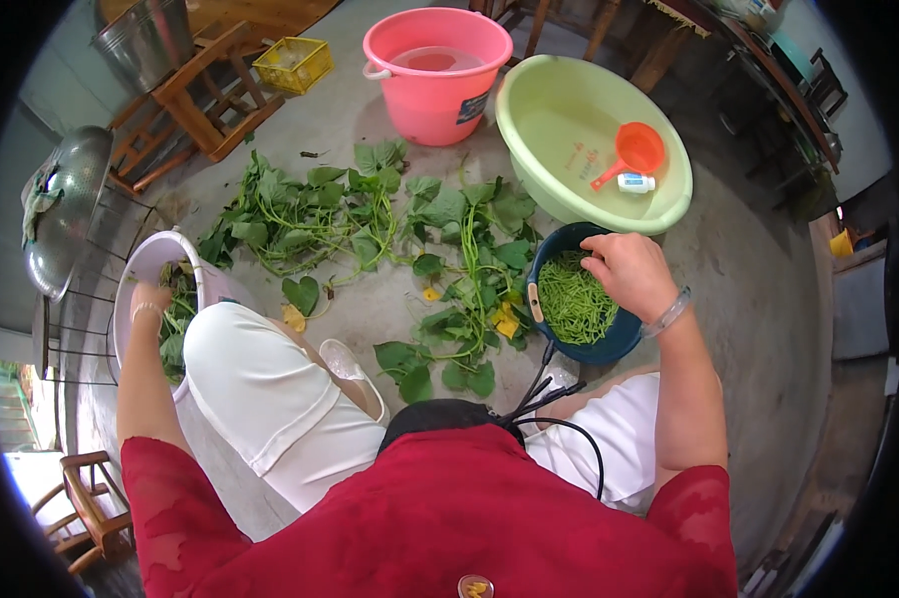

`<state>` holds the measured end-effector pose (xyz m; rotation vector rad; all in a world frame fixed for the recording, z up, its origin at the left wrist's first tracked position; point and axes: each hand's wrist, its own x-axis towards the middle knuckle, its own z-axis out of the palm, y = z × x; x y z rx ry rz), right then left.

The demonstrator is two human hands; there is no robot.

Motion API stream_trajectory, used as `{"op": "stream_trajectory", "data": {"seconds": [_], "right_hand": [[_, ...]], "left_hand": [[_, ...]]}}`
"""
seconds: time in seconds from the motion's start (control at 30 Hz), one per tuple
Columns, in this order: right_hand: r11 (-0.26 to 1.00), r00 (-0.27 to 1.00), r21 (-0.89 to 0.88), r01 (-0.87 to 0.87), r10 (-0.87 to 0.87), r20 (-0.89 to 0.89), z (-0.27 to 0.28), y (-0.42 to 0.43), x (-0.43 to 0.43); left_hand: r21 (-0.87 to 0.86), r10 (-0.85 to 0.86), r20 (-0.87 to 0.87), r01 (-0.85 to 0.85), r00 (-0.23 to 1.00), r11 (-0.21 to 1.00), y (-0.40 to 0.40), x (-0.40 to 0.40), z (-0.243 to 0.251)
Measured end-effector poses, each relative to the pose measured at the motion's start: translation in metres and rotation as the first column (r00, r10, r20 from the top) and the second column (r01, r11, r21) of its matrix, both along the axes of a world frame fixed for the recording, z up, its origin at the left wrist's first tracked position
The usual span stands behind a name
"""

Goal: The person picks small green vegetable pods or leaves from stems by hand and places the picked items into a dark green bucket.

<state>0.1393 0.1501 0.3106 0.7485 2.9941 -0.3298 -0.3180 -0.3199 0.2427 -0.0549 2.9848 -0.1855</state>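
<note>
My right hand [627, 270] is over the right part of a dark blue bucket [622, 345], its fingers bent above many short green stem pieces [572, 299]; whether it holds anything does not show. My left hand [150, 297] reaches into a pale lilac bucket [141, 258] at the left, beside wilted leaves and stems [174, 340]. Its fingers are partly hidden, so its grip is unclear. Between the buckets, leafy green vines [367, 217] with long stems are spread on the floor. Yellowed leaves [504, 320] lie among them.
A pink bucket [436, 105] stands beyond the vines. Right of it, a pale green basin [546, 142] holds an orange dipper [638, 149] and a small white bottle [635, 183]. A yellow plastic basket [307, 69], a wooden chair [195, 112] and a metal colander [79, 202] are at the left.
</note>
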Motion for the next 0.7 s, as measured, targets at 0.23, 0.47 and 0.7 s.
{"op": "stream_trajectory", "data": {"seconds": [0.23, 0.47, 0.7], "right_hand": [[0.997, 0.994, -0.018, -0.072, 0.07, -0.084, 0.004, 0.0, -0.009], [0.997, 0.996, -0.027, -0.067, 0.065, -0.064, 0.003, 0.009, -0.001], [0.998, 0.997, 0.004, -0.063, 0.063, -0.049, 0.003, 0.015, 0.006]], "left_hand": [[0.345, -0.578, -0.217, 0.616, 0.787, 0.708, 0.198, 0.038, 0.025], [0.596, -0.915, 0.28, 0.696, 0.289, 0.402, 0.321, 0.181, -0.109], [0.735, -0.851, 0.489, 0.617, -0.193, 0.282, 0.301, 0.325, -0.245]]}}
